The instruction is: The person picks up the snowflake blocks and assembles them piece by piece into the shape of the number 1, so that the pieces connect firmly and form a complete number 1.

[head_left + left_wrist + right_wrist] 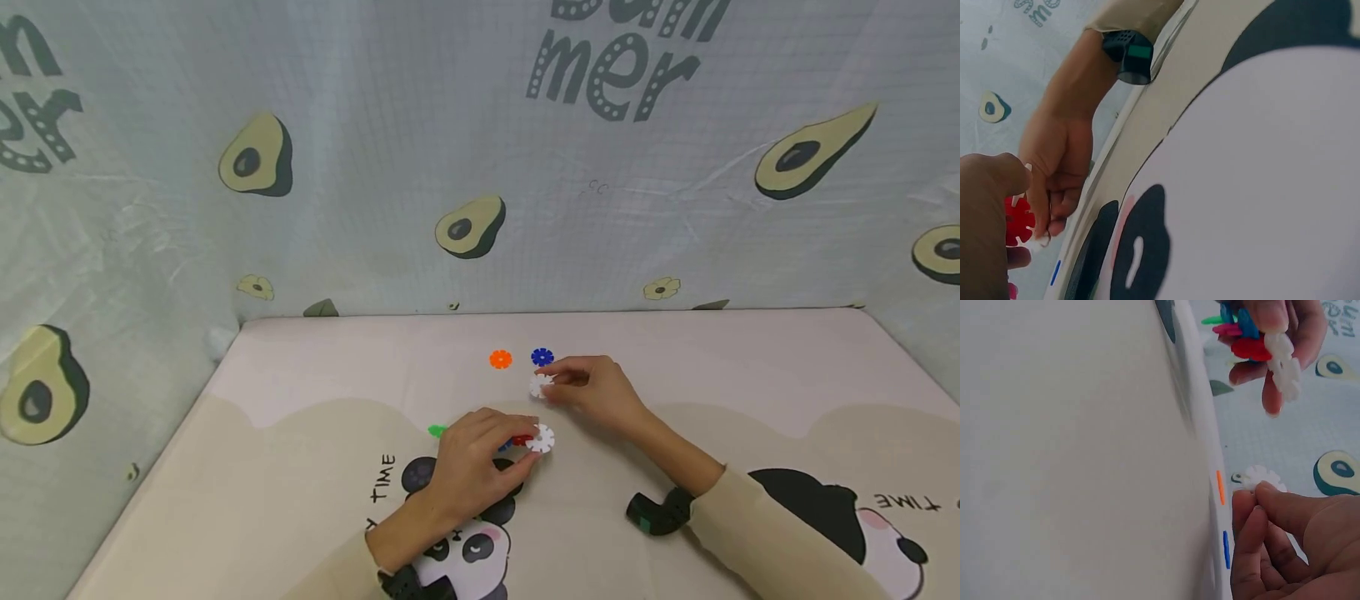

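Note:
My left hand (480,462) holds a chain of joined notched plastic discs. At its right end is a white disc (542,439), linked to a red disc (1251,349); blue, pink and green discs (1215,320) follow in the right wrist view. Part of the chain is hidden behind the left fingers. Up and to the right, my right hand (600,390) pinches a separate white disc (540,385) between thumb and fingertips, above the table. Its far rim faces left, a short way from the chain's white end.
An orange disc (501,359) and a blue disc (542,357) lie flat on the table toward its far edge, the blue one just beyond the right fingertips. The tablecloth (315,467) carries printed pandas. An avocado-printed curtain (360,208) hangs behind the table.

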A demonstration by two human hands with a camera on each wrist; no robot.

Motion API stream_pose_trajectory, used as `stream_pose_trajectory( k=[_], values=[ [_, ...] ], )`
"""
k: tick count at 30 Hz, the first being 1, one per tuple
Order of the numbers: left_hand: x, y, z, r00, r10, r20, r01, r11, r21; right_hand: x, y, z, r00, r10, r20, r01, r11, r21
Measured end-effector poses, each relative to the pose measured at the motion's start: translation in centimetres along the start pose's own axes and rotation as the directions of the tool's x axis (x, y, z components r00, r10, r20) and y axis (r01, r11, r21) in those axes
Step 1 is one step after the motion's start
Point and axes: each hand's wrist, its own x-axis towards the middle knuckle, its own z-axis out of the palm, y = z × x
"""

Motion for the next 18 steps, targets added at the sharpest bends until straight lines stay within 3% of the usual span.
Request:
stream_pose_trajectory(
  k=[8,18],
  values=[
    [0.0,0.1,-0.1,0.998,-0.062,0.029,0.062,0.998,0.002,-2.4,-0.1,-0.8,0.999,0.012,0.029,-0.015,0.996,0.083],
    [0.0,0.0,-0.1,0.998,-0.060,0.025,0.060,0.998,0.006,-4.8,-0.5,-1.3,0.999,-0.002,0.034,-0.002,0.992,0.123]
  ],
)
